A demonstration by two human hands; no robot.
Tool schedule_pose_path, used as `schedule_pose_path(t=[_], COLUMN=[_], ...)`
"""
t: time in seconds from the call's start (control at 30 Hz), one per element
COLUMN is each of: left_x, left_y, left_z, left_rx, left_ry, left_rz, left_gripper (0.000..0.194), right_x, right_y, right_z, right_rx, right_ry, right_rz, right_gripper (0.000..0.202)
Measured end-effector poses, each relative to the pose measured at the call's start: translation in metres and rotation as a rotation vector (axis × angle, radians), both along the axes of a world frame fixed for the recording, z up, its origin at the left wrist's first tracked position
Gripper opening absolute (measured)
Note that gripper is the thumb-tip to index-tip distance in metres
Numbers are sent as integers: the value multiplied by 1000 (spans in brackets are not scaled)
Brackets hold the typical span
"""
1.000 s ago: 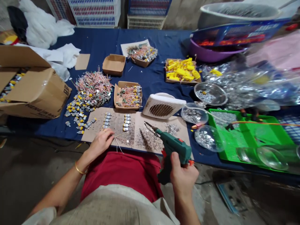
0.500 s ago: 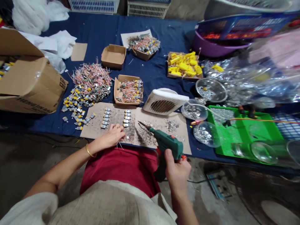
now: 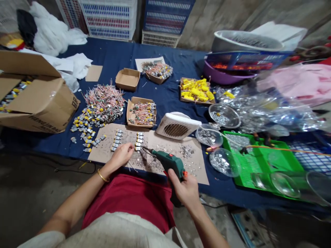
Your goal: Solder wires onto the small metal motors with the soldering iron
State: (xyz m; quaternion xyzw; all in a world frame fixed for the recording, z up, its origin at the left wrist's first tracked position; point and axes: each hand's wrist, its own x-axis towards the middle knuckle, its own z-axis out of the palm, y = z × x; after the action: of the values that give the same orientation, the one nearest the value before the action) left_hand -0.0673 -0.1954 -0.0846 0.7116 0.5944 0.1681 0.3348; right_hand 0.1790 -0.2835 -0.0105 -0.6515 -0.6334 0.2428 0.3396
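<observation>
My right hand is wrapped around the handle of a green and black soldering gun. The gun's tip points left and reaches the lower end of a short row of small motors with white and yellow ends. At that same end my left hand is closed in a pinch, its fingertips close to the lowest motor and the tip. Thin pale wires trail from under this hand; the pinched part is too small to see clearly. A second row of motors lies left on the cardboard sheet.
Left are a heap of wired motors and a large carton. Behind the cardboard stand a small box of wired motors and a white vented fan. Right are bowls of metal bits and a green tray.
The soldering gun has moved left, its tip now at the motor row. My left hand has shifted up toward the lowest motor. The view has tilted upward.
</observation>
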Motion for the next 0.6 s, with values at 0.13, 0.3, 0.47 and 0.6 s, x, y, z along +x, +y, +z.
schedule_pose_path(t=[0.13, 0.3, 0.47, 0.6], left_x=[0, -2, -2, -5], left_y=[4, 5, 5, 2], left_z=[-1, -4, -6, -5], left_rx=[-12, -7, -1, 2], left_ry=[-14, -27, -23, -69], left_rz=[51, 35, 47, 0], left_gripper=[18, 19, 20, 20], right_x=[-3, -7, -6, -7], right_y=[13, 22, 24, 19], right_z=[2, 5, 9, 9], right_rx=[-16, -18, -19, -24], right_ry=[-24, -71, -115, -126], right_rz=[87, 144, 146, 141], right_gripper=[47, 48, 46, 47])
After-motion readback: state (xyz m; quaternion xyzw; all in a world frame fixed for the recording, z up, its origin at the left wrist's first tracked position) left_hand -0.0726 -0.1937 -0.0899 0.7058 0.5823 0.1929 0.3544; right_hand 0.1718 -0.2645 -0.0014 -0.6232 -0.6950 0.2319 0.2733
